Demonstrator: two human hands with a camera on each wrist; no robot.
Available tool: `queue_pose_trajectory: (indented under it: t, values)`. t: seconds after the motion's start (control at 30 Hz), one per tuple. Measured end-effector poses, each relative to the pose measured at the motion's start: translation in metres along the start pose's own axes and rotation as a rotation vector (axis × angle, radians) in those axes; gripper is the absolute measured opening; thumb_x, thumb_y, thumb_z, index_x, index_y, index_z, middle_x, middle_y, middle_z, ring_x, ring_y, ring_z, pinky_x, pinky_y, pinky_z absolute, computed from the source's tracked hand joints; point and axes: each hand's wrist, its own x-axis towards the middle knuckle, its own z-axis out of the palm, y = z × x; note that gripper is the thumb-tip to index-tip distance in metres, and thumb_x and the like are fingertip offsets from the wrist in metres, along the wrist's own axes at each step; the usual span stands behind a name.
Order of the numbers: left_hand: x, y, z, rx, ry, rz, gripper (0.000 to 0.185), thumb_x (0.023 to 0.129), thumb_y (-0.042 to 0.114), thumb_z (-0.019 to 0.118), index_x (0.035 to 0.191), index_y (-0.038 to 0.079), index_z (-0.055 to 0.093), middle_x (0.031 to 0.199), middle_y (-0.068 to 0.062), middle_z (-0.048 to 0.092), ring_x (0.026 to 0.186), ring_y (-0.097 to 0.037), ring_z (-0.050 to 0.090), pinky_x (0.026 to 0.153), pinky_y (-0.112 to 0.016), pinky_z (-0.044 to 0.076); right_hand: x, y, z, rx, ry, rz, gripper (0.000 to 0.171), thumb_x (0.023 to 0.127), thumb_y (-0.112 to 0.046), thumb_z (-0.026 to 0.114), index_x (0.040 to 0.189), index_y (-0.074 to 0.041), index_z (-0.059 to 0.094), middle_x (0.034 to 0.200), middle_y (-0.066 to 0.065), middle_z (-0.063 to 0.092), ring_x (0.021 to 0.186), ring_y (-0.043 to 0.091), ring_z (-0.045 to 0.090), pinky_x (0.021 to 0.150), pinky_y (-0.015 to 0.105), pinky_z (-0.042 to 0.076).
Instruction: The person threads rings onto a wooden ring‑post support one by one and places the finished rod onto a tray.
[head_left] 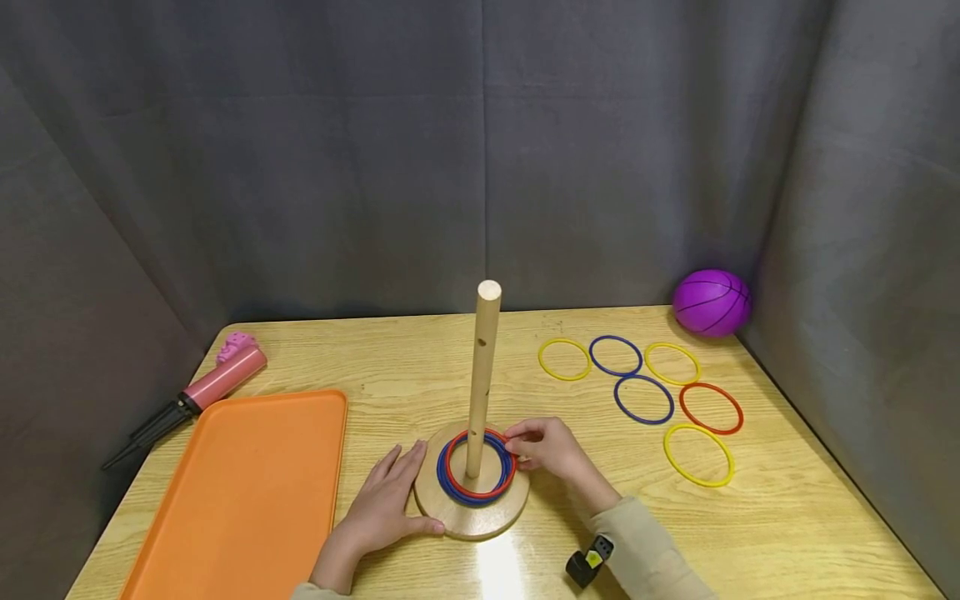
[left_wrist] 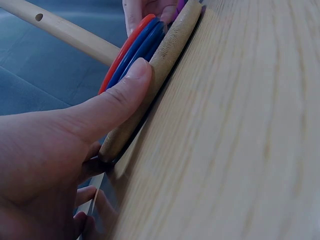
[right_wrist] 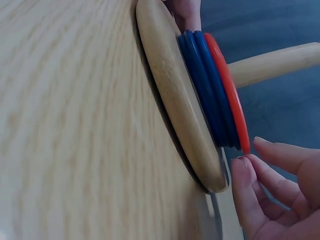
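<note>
Left hand (head_left: pixel 386 500): laid flat on the table (head_left: pixel 787 525) against the near-left edge of the wooden base (head_left: pixel 468 521); thumb pressed to the base's rim in the left wrist view; fingers straight and relaxed, gripping nothing.
Right hand (head_left: pixel 551 450): at the right side of the base, fingers (right_wrist: pixel 260 195) lightly bent, tips just at the edge of the top red ring (head_left: pixel 480 467); touching or a hair apart, cannot tell; not clamped round it.
Stack on the peg: red ring on top of several blue rings (right_wrist: pixel 205 85), all flat on the base round the foot of the upright peg (head_left: pixel 483 375); exact blue count hard to read.
Progress, as a judgement: partly done; a few rings threaded and settled, six loose on the table, so more than half of the visible rings apparently left.
Loose rings: three yellow rings (head_left: pixel 697 454), two blue loose rings (head_left: pixel 643 398) and one red loose ring (head_left: pixel 711 407), lying flat in a cluster to the right of the base, well apart from both hands.
Look of the rings: thin, smooth plastic hoops, all one size, much wider than the peg.
Near left: orange tray (head_left: pixel 240 500), nothing in it.
Far left: pink pump (head_left: pixel 217 379) at the table edge.
Far right: purple ball (head_left: pixel 711 302) in the corner by the grey curtain (head_left: pixel 480 150).
</note>
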Motion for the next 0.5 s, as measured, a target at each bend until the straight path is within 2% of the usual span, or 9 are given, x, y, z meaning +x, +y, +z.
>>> queue_pose_trajectory:
  t: [0.23, 0.5]
  values:
    - [0.0, -0.001, 0.001, -0.005, -0.002, -0.002, 0.117, 0.065, 0.059, 0.079, 0.155, 0.012, 0.021, 0.161, -0.008, 0.026, 0.149, -0.04, 0.014, 0.116, -0.064, 0.019, -0.005, 0.001, -0.013, 0.001, 0.031, -0.036, 0.027, 0.09, -0.003, 0.066, 0.111, 0.014, 0.064, 0.096, 0.016, 0.072, 0.079, 0.008, 0.067, 0.071, 0.033, 0.061]
    - [0.0, -0.001, 0.001, -0.008, -0.004, -0.002, 0.116, 0.065, 0.059, 0.078, 0.155, 0.012, 0.021, 0.161, -0.008, 0.025, 0.149, -0.04, 0.013, 0.115, -0.065, 0.019, -0.016, 0.005, -0.045, -0.007, 0.104, -0.056, 0.034, 0.091, -0.008, 0.065, 0.116, 0.015, 0.061, 0.105, 0.018, 0.07, 0.083, 0.004, 0.064, 0.075, 0.032, 0.061]
